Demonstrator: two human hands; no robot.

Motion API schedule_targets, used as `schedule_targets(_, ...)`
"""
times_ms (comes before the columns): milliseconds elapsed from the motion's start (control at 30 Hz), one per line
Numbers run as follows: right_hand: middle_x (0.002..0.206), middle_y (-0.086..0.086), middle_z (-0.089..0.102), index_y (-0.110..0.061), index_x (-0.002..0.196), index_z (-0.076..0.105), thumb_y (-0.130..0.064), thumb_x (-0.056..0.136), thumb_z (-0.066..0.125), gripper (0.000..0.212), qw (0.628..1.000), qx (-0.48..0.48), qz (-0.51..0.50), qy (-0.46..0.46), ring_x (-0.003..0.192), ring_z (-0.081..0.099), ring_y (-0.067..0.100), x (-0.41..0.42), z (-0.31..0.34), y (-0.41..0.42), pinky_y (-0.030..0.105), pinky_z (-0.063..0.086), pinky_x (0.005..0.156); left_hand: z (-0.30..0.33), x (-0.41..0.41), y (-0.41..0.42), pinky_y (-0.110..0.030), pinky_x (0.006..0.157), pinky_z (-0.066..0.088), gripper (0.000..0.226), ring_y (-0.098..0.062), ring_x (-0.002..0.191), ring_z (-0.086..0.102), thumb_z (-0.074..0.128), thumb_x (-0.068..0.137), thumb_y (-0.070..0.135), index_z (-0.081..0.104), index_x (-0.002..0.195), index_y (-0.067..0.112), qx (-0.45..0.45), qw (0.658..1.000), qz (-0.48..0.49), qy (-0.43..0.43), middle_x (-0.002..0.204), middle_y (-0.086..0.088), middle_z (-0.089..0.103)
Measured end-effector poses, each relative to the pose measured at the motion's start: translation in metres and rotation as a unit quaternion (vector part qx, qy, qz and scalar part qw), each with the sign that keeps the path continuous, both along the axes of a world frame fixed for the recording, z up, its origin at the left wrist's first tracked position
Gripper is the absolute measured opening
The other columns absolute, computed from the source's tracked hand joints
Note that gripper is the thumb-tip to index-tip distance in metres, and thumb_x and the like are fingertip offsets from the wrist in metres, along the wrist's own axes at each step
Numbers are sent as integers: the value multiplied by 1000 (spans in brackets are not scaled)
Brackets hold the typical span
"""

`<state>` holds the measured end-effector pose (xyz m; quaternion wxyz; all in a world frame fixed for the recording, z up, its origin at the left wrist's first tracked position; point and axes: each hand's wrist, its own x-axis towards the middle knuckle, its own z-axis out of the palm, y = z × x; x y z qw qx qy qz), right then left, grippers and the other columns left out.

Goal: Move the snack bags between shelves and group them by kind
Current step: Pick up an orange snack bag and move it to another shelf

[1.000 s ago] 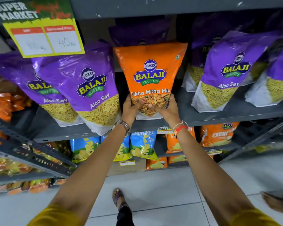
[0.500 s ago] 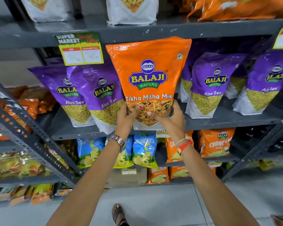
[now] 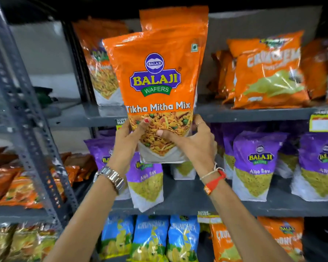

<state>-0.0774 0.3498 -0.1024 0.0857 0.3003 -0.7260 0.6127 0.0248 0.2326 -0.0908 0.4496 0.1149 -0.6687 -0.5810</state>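
Both hands hold an orange Tikha Mitha Mix bag [image 3: 155,76] upright by its lower part, raised in front of the upper shelf [image 3: 254,113]. My left hand [image 3: 128,140] grips its bottom left, my right hand [image 3: 193,142] its bottom right. Directly behind it stands another orange bag [image 3: 170,18], and one more of the same kind [image 3: 100,69] stands to the left on that shelf. Purple Aloo Sev bags [image 3: 254,163] fill the shelf below.
Orange Crunchex bags [image 3: 269,72] lie on the upper shelf to the right. Blue Crunchex bags [image 3: 151,239] and orange ones [image 3: 284,241] stand on the bottom shelf. A perforated grey upright [image 3: 27,120] divides off a left rack with more snack packs [image 3: 17,186].
The orange bag has been lifted from the purple Aloo Sev shelf up to the level of the shelf above, both hands still on it. The view has tilted upward.
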Motion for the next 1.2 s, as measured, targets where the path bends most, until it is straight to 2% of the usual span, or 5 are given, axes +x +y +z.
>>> schedule_targets(267,102,-7,71,-30,101,58,-74,41,77,77,998,-34,60,15,103,64,24,9,76,-67,34,46,78,79,17,-53,-17,47,53,26,2,60,67,57,86,37,61,105,21,-6,997,77,-25,90,7,67)
schedule_targets(533,95,-8,58,-31,94,47,-68,52,77,63,991,-15,134,26,100,62,21,-1,116,-147,31,42,74,121,14,-121,-34,66,48,39,-17,78,59,55,84,45,54,111,16,25,989,132,-63,100,-3,63)
schedule_targets(700,104,-3,70,-29,100,57,-73,47,76,72,991,-9,136,20,97,67,23,-8,115,-199,38,53,81,126,7,-158,-43,85,46,46,-27,93,55,48,87,48,49,117,13,51,983,163,-75,112,-8,58)
schedule_targets(1033,105,-2,71,-29,106,58,-84,42,67,84,995,12,95,26,96,67,25,-10,96,-243,42,55,84,108,2,-197,-31,63,46,52,-15,81,54,43,89,48,45,127,12,44,979,166,-109,128,-9,57)
schedule_targets(1200,109,1,69,-30,113,52,-86,43,63,90,994,32,98,44,101,65,29,-9,96,-241,46,53,87,106,1,-206,-40,77,48,55,-21,100,53,42,89,50,44,128,10,14,972,192,-132,133,-10,55)
